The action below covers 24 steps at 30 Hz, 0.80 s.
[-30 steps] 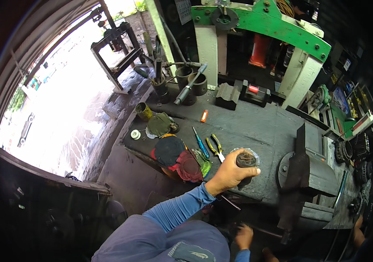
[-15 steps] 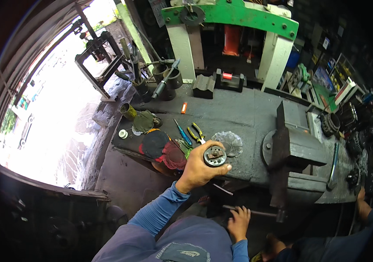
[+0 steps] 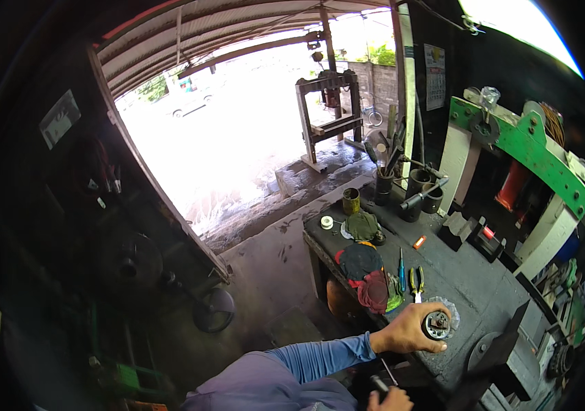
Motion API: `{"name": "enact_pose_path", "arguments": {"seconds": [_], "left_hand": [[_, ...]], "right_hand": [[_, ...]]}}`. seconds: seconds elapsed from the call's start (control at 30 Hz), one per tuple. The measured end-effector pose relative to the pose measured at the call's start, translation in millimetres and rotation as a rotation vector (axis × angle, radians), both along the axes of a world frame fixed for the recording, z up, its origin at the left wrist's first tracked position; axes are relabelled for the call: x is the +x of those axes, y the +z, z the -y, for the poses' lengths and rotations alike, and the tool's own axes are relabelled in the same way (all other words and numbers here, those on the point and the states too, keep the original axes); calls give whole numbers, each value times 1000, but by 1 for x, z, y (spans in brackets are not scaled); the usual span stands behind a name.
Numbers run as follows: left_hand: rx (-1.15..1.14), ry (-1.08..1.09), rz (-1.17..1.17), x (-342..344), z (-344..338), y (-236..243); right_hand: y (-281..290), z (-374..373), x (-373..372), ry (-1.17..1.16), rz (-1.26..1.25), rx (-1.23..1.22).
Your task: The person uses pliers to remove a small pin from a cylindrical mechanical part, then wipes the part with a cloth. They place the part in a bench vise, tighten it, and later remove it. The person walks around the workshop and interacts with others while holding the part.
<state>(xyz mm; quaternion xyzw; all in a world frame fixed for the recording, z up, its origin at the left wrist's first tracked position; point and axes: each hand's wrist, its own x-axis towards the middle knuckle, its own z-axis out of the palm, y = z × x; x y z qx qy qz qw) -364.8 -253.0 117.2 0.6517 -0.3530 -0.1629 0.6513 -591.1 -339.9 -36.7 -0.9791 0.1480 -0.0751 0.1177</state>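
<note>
Both the view and the left hand (image 3: 410, 330) have moved: half a second ago the desk (image 3: 477, 284) was nearer to the middle, and now it stands more to the right, while the hand's round metal part (image 3: 437, 325) covers more of the clear plastic sheet (image 3: 454, 312). That part is above the near edge of the desk, its end face turned up to the camera. The left grip is closed around its side, thumb at the near side and fingers at the far side; probably a round body is held most surely in this way. Its end looks like grey metal, with holes and a brownish piece in the middle.

From the part, the plastic shows at one o'clock, thin and wrinkled. At seven o'clock is the right hand (image 3: 395, 399), beside a dark bar-like piece (image 3: 378, 383); I cannot tell if its grip holds it. At eleven o'clock lie yellow-handled pliers (image 3: 416, 282) and a blue screwdriver (image 3: 402, 272), side by side, perhaps for easy reach. Soft, crumpled dark red cloth (image 3: 373, 291) is at ten o'clock. At four o'clock stands a heavy vise (image 3: 520, 370) with flat faces. Farther, at twelve, is a grooved metal block (image 3: 455, 231); at one, a green press frame (image 3: 522, 140).
</note>
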Motion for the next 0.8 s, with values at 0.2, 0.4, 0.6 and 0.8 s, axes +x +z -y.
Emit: {"name": "enact_pose_path", "arguments": {"seconds": [0.2,0.4,0.6,0.8], "left_hand": [[-57,-144,-172,19,0,-2],[-51,-240,-116,33,25,-22],[-56,-177,24,83,29,-26],[-12,-289,137,201,0,13]], "right_hand": [[15,59,4,-180,25,649],[118,35,102,-26,575,199],[111,27,187,-92,670,426],[101,21,236,-384,599,824]]}}
